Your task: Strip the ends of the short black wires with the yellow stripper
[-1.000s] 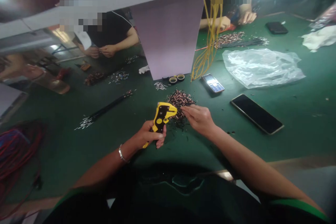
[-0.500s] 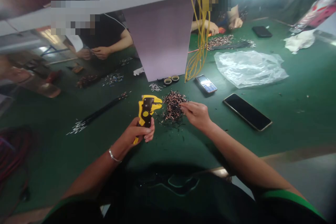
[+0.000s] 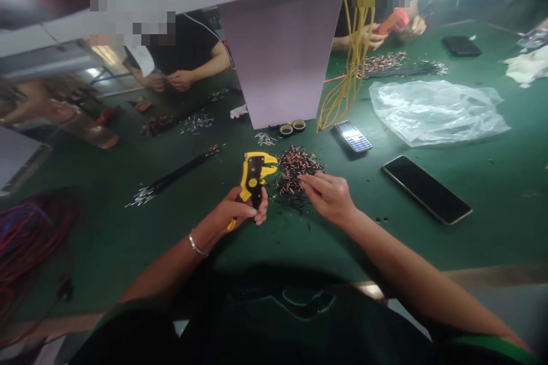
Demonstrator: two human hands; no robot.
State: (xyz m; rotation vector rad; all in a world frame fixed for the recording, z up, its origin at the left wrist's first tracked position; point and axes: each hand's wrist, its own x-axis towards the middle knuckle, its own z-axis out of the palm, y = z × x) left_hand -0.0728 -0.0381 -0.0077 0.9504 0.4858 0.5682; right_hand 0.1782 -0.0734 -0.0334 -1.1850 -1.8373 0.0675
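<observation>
My left hand (image 3: 246,210) is wrapped round the handles of a yellow and black wire stripper (image 3: 256,175), whose jaws point right. Right of the jaws lies a pile of short copper-ended wire pieces (image 3: 295,168) on the green table (image 3: 299,245). At the pile's right edge my right hand (image 3: 327,194) is pinched, thumb and fingertips together; whatever is between them is too small to make out. To the left, a bundle of black wires (image 3: 175,175) with pale ends lies slanted on the table.
A keypad phone (image 3: 353,137), a black smartphone (image 3: 427,189) and a clear plastic bag (image 3: 439,111) lie to the right. Tape rolls (image 3: 292,128) stand before a pale panel (image 3: 286,57). Yellow wires (image 3: 342,91) hang down. Red cables (image 3: 32,239) are coiled left. Two people work across the table.
The whole view has shifted, so things appear further right. My right fingertips are slightly lower against the pile. Across the table, a person's hand has raised an orange tool.
</observation>
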